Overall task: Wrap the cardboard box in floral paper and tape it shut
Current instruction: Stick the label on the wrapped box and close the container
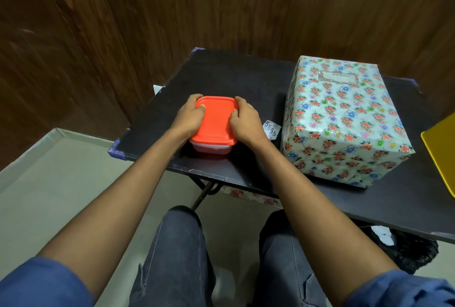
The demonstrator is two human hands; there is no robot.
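A large box [344, 119] covered all over in white floral paper stands on the right half of the black table [234, 77]. Left of it sits a small plastic container with an orange-red lid [215, 119]. My left hand [189, 116] grips the lid's left edge, thumb on top. My right hand [245, 119] grips its right edge the same way. Both hands are a short distance from the wrapped box and do not touch it. No tape shows.
A small paper scrap printed with fives [270, 130] lies between the container and the box. A yellow flat object [440, 151] juts in at the right edge. Wood panelling rises behind the table. My legs and the table's folding frame [204, 193] are below.
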